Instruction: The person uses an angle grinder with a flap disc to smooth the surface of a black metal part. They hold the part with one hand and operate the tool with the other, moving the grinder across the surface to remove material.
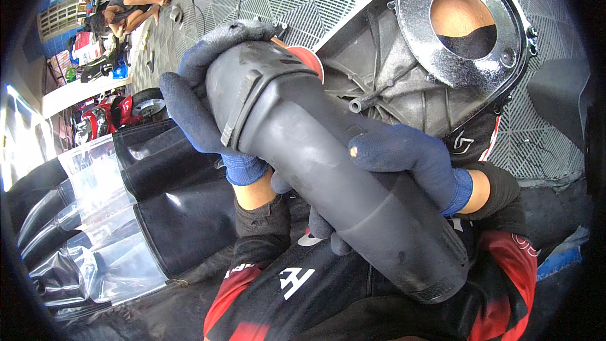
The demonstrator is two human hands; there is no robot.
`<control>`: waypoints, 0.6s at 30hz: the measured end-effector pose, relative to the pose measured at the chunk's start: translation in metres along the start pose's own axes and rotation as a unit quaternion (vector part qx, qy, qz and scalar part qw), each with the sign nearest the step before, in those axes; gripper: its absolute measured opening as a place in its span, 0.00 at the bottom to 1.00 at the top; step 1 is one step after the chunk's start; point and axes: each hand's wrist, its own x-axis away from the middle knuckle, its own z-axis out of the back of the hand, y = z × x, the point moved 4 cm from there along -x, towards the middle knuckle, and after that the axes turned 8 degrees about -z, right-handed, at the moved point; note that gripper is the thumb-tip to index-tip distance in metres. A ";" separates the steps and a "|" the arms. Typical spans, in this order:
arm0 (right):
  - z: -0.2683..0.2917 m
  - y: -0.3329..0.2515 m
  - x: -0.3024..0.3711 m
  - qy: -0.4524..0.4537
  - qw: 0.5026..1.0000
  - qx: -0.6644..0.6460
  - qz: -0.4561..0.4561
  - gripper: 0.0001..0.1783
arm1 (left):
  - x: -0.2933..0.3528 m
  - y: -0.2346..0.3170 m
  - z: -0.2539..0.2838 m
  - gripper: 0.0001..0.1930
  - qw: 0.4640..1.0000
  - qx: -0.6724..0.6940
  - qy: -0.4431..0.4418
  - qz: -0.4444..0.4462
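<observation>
A thick black rubber duct (315, 145) lies slantwise in front of my chest, with a strap-like clamp (246, 110) round its upper end. My left hand (196, 95), in a dark blue knit glove, is closed round that upper end, fingers curled over its far side. Gripping the duct's middle from the right is my right hand (404, 155) in a matching glove, thumb on top and fingertips showing beneath. Just beyond the duct is a large grey metal casing cover (404, 57) with a shiny ring plate (416, 38) round a hole. The inside of the duct is hidden.
A red round rim (308, 62) shows between duct and cover. Grey patterned floor tiles (271, 0) spread behind. To the left lie black covers with clear plastic (101, 202). Farther off are a red motorcycle (110, 113) and a person (132, 9) seated low.
</observation>
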 end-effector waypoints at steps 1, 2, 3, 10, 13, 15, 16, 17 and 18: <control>0.000 0.000 0.001 0.000 1.000 0.002 0.000 0.39 | -0.001 0.002 -0.004 0.41 1.000 0.004 -0.021 -0.002; -0.001 0.000 0.001 -0.001 1.000 0.002 0.000 0.39 | -0.004 0.004 -0.009 0.41 0.999 0.009 -0.042 -0.004; -0.001 -0.001 0.001 -0.002 1.000 0.003 0.000 0.38 | -0.006 0.004 -0.013 0.41 0.998 0.014 -0.064 -0.004; 0.001 -0.002 0.004 -0.005 1.000 0.001 0.002 0.38 | -0.008 -0.002 -0.027 0.41 0.988 0.115 -0.105 0.001; 0.000 -0.003 0.003 -0.006 1.000 0.004 0.002 0.38 | -0.011 -0.002 -0.025 0.41 0.987 0.118 -0.108 0.001; -0.002 -0.004 0.002 -0.006 1.000 0.008 0.001 0.38 | -0.007 -0.004 -0.016 0.41 0.992 0.098 -0.078 -0.017; -0.003 -0.004 0.001 -0.005 1.000 0.011 0.001 0.38 | -0.006 -0.003 -0.015 0.41 0.993 0.094 -0.074 -0.013; -0.004 -0.004 0.001 -0.006 1.000 0.012 0.000 0.38 | -0.005 -0.001 -0.014 0.41 0.993 0.089 -0.070 -0.009; -0.007 -0.005 0.001 -0.002 1.000 0.030 -0.001 0.38 | -0.003 0.000 -0.013 0.41 0.994 0.085 -0.066 -0.005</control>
